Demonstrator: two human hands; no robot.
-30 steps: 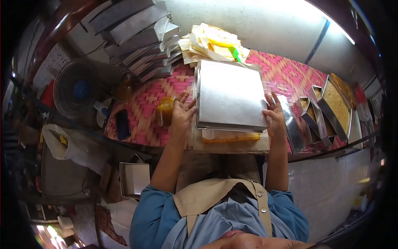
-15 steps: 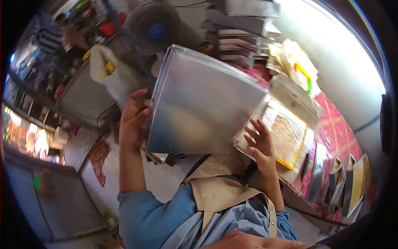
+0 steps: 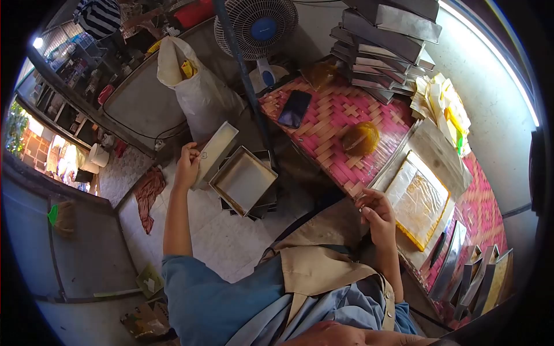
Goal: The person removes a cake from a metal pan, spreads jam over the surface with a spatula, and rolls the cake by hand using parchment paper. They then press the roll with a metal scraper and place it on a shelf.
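Observation:
My left hand [image 3: 187,165] is closed on the edge of a shallow metal tin [image 3: 216,151], held tilted on its side. Just right of it, low near the floor, another square tin [image 3: 244,180] lies face up on a stack of darker tins. My right hand [image 3: 378,213] hovers by the table edge, fingers loosely curled and apart, with nothing plain in them. Beside it a plastic-covered flat slab with yellow-orange edges [image 3: 416,199] rests on pale sheets [image 3: 447,153].
The pink woven mat [image 3: 323,118] carries a phone [image 3: 295,109], a round amber lump [image 3: 360,138] and a tall stack of tins [image 3: 381,49]. More tins [image 3: 476,271] stand on edge at right. A fan [image 3: 257,29] and white sack [image 3: 202,86] are behind.
The large tin in my left hand has swung down and left, off the table side, baring the mat, phone and amber lump. My right hand's fingers have curled in.

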